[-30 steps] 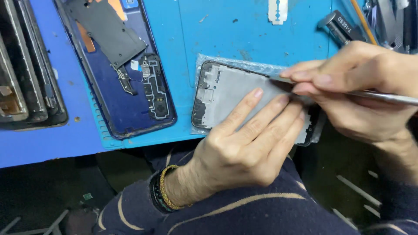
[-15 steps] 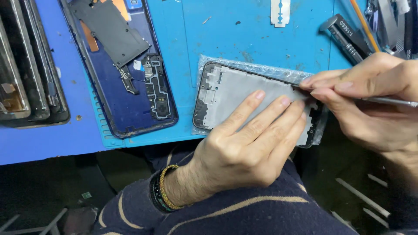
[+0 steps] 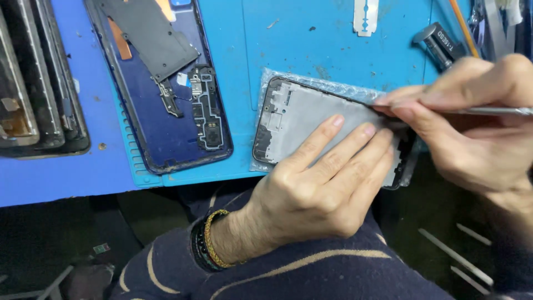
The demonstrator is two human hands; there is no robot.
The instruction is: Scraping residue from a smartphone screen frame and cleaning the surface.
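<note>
A phone frame (image 3: pixel 297 119) with a grey metal inner plate lies on a piece of bubble wrap (image 3: pixel 322 84) at the near edge of the blue mat. My left hand (image 3: pixel 322 183) presses flat on it, fingers spread over the grey plate. My right hand (image 3: pixel 472 122) grips a thin metal tool (image 3: pixel 488 111) like a pen, its tip at the frame's far edge near the right end. The frame's right end is hidden under both hands.
A dark blue phone back cover (image 3: pixel 161 83) with a black board lies to the left on the blue mat (image 3: pixel 288 39). Several stacked phone screens (image 3: pixel 39 94) sit at far left. A razor blade (image 3: pixel 365 15) and a dark cylindrical tool (image 3: pixel 441 44) lie behind.
My right hand has slid to the right along the frame's far edge with the metal tool. My left hand stays pressed on the frame.
</note>
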